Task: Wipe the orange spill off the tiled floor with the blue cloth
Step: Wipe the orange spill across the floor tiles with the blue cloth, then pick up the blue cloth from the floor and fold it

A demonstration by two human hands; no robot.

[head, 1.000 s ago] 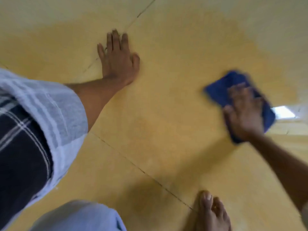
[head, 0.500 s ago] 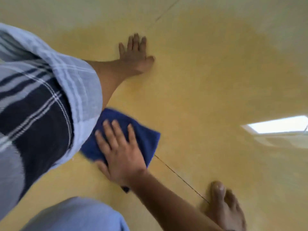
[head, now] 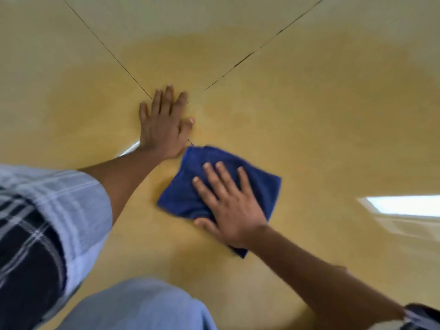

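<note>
The blue cloth (head: 259, 186) is lying flat on the tiled floor (head: 309, 39), roughly mid-frame, folded into a squarish pad; it is pinned under the right hand (head: 234, 208), whose fingers (head: 223, 177) are spread and pressed palm-down on top, w/ the thumb at the cloth's near-left edge; nothing is pinched. The left hand (head: 164, 125) is planted flat on the floor just beyond and left of the cloth, fingers loosely together, thumb out; it appears to be used as a brace only; the cloth's far corner sits just beside its heel, touching or nearly so.

The orange spill (head: 321, 110) is seen as a broad yellowish film spread over several tiles, across the grout lines (head: 250, 55), approx. all round both hands; so the job is judged far from done.

For the step in hand, i.e. the wiping stroke: weight should be kept even through the whole palm so the pad stays flat and doesn't bunch; strokes should be overlapped and worked from the spill's edge inward, not outward, to avoid thinning it over clean tile; the cloth should be refolded to a dry face once soaked; grout lines prob. need extra passes; the bracing hand rests in the wet zone, so a slip is a risk.
</note>
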